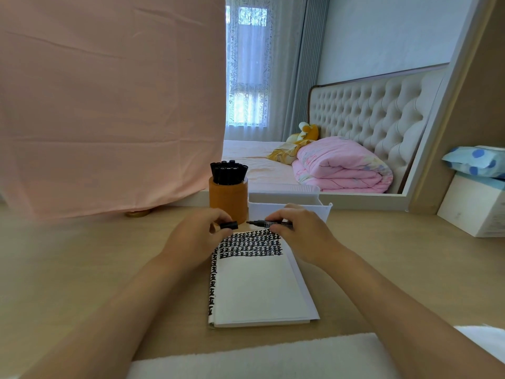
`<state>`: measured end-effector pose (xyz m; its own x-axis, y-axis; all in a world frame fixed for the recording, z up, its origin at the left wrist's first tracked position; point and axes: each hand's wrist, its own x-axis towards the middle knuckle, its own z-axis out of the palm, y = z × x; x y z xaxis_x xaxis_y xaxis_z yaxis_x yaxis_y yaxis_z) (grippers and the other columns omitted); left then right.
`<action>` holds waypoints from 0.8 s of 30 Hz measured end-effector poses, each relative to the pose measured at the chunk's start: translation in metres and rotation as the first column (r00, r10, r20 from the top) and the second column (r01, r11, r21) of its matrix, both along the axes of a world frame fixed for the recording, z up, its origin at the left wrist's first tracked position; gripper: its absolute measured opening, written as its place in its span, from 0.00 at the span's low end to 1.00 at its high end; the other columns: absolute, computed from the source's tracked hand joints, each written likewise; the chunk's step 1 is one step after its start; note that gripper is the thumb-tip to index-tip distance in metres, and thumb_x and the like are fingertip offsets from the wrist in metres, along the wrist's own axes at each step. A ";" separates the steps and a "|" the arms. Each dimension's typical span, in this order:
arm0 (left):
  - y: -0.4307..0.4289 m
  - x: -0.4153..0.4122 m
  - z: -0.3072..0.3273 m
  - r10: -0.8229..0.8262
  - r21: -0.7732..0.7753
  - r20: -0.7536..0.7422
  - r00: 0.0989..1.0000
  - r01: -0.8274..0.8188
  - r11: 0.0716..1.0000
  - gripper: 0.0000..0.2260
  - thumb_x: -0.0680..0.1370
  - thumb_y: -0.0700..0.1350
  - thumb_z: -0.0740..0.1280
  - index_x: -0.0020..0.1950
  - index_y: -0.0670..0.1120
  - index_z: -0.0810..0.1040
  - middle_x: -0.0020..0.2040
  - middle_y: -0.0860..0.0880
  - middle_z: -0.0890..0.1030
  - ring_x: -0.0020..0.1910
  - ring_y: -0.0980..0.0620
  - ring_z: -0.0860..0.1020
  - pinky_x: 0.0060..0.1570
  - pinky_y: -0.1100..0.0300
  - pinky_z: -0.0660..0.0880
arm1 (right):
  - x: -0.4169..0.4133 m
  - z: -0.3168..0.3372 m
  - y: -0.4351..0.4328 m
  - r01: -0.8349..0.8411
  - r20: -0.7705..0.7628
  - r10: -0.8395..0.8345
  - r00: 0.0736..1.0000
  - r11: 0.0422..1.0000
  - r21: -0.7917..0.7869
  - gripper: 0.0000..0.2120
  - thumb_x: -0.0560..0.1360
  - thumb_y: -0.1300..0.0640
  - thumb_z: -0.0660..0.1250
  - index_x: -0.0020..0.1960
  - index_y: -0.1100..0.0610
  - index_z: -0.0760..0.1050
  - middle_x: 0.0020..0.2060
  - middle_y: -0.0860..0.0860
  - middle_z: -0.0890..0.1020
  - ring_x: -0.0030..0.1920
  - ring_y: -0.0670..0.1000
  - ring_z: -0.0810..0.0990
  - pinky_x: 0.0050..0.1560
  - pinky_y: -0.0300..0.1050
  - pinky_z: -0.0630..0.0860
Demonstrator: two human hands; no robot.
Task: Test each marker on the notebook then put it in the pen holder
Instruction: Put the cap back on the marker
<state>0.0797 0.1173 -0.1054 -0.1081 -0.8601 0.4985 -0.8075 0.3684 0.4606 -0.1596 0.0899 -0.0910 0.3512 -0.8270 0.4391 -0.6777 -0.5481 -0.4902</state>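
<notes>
An open white notebook [259, 288] lies on the wooden desk, its top rows filled with black marks. Just above the page's far edge, my right hand [297, 231] grips a black marker [266, 223] that lies level, its bare tip pointing left. My left hand [200, 236] pinches the marker's black cap [229, 225], a short gap away from the tip. Behind the hands stands a round orange-brown pen holder [229, 199] with several black markers [229, 170] upright in it.
A white plastic bin [287, 201] stands right of the pen holder. A pink cloth [109, 105] hangs over the left, with a mirror behind the desk. White boxes [475, 206] and a blue dotted pack sit at the far right. White fabric [259, 359] covers the near edge.
</notes>
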 end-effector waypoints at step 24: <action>0.003 -0.015 0.012 -0.184 0.080 -0.057 0.981 0.188 0.979 0.06 0.80 0.48 0.66 0.50 0.56 0.83 0.42 0.58 0.82 0.42 0.57 0.78 0.42 0.57 0.75 | 0.013 -0.004 0.011 -0.153 -0.121 0.138 0.983 0.980 -0.128 0.12 0.82 0.54 0.61 0.60 0.51 0.81 0.47 0.46 0.83 0.46 0.46 0.78 0.45 0.48 0.78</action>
